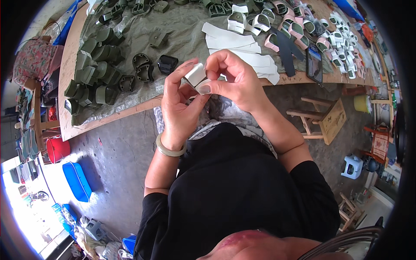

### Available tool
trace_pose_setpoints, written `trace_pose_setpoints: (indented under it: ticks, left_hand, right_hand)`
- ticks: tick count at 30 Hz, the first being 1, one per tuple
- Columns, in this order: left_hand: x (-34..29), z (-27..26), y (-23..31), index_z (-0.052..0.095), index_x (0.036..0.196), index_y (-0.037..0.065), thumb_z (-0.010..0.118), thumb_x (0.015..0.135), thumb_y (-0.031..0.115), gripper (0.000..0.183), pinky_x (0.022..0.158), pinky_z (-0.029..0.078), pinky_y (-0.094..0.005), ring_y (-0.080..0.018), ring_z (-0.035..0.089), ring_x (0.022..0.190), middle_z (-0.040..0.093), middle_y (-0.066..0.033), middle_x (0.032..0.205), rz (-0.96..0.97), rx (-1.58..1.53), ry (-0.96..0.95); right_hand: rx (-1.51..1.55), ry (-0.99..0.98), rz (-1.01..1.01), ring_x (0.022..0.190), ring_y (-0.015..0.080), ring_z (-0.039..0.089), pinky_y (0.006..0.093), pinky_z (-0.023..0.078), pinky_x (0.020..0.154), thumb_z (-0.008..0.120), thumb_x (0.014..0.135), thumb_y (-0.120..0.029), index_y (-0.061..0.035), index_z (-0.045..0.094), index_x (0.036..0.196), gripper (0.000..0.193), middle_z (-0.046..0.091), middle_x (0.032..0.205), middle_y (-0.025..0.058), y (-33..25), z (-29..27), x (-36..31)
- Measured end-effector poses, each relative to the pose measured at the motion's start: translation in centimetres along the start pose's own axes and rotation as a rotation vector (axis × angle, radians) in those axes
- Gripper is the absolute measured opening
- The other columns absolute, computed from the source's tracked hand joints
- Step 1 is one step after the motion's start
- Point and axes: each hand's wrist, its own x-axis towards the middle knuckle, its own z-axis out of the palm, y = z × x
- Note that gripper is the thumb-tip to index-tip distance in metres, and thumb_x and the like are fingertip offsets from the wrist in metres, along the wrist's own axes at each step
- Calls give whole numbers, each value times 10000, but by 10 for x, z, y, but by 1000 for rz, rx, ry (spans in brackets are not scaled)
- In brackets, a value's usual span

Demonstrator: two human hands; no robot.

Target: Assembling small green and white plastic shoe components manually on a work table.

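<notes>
the left hand and right hand, fingers pinched nearly closed, hold a small, smooth white angular piece at the brown wooden tabletop, flat white strips farther right, curved dark-green pieces farther left.

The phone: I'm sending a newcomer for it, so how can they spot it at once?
Find the big table and follow its near edge rightward from the person's right hand. Just past the dark strips lies the phone. It is a black rectangle, and a blue patch on its glossy face sets it apart from those plain strips.
</notes>
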Motion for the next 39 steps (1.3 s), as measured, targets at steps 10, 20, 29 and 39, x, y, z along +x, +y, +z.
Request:
trace_pose_setpoints:
  ticks: [10, 20, 29, 39]
  left_hand:
    - [-1, 1, -6, 410, 1271, 71, 654, 780, -143, 589, 867, 562, -318, -234, 574, 1150, 403, -170, 1406, 150, 70, 14]
    - [-3, 2, -13, 393, 1296, 60, 681, 784, -111, 612, 974, 495, -357, -233, 526, 1202, 407, -170, 1413, 53, -74, 27]
    - [-6, -4, -15, 445, 1267, 51, 657, 886, 36, 436, 951, 485, -327, -186, 535, 1180, 327, -134, 1483, -72, -286, -104]
    - [-11, -23, -16, 627, 1038, 37, 743, 818, 116, 261, 527, 549, -199, -144, 663, 813, 617, -169, 1183, -263, -396, -78]
  right_hand:
    - [-76, 21, -8, 761, 74, 511, 248, 461, 742, 756, 747, -47, -73, 561, 954, 286, 536, 773, -33, -10, 6, 0]
    - [-50, -64, 135, 798, 70, 537, 242, 483, 752, 710, 761, -13, -53, 557, 1012, 296, 557, 849, -29, -8, -1, 8]
    - [160, -52, 283, 776, 63, 538, 212, 512, 709, 696, 777, 28, -53, 548, 963, 251, 536, 833, -31, 6, -9, 1]
    - [476, -150, 502, 805, 84, 610, 214, 483, 729, 763, 723, 8, -80, 583, 859, 243, 626, 850, -9, 30, -8, -9]
